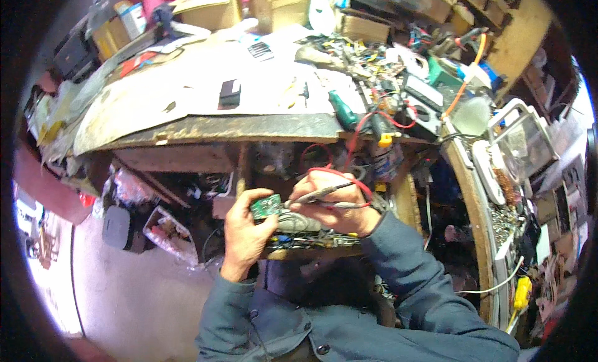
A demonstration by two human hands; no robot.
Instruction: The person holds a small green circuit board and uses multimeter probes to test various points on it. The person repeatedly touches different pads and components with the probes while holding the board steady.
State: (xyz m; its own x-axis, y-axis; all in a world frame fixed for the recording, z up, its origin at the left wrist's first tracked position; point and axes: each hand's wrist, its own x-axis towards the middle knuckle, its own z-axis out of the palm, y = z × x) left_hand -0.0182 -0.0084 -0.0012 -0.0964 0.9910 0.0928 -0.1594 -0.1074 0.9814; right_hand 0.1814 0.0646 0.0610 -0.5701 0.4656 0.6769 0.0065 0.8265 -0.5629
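Observation:
A small green circuit board (266,205) is pinched between the thumb and fingers of my left hand (243,228), its face with components turned up. Closed round a pair of slim test probes (324,192) is my right hand (339,212), just right of the board. The probe tips point left toward the board's edge; whether they touch it is too small to tell. A red test lead (354,138) loops from the probes up to the bench. Beneath both hands, an open drawer (311,253) holds tools and loose parts.
The workbench (212,130) carries a pale sheet with a small black box (230,93) and a green-handled screwdriver (342,110). Piled parts and cables crowd its right side. Cardboard boxes (208,12) line the back. A white bin (169,234) stands at lower left.

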